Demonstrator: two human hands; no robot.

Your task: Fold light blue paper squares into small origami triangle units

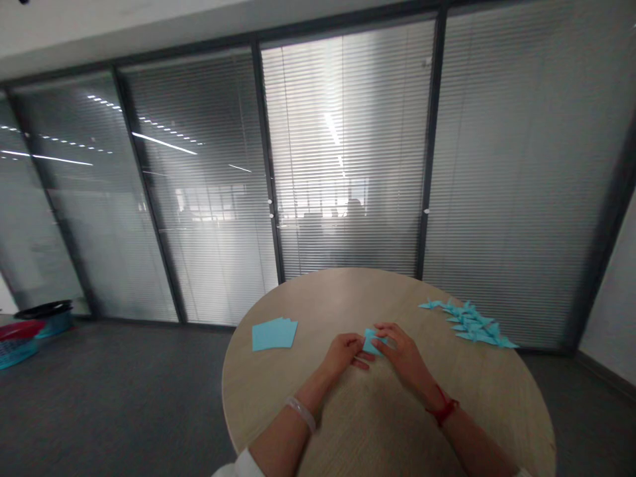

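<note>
A small light-blue piece of folded paper point(371, 342) lies on the round wooden table point(348, 291), held between both hands. My left hand point(344, 351) pinches its left edge with the fingers curled. My right hand point(401, 350) presses on its right side, fingers bent over the paper. A pale bracelet is on my left wrist and a red string band on my right wrist.
A stack of flat light-blue paper sheets point(273, 332) lies on the table's left. A pile of several folded blue paper figures point(471, 323) sits at the table's right. Glass partitions with blinds point(348, 165) stand behind. Coloured basins point(27, 331) rest on the floor far left.
</note>
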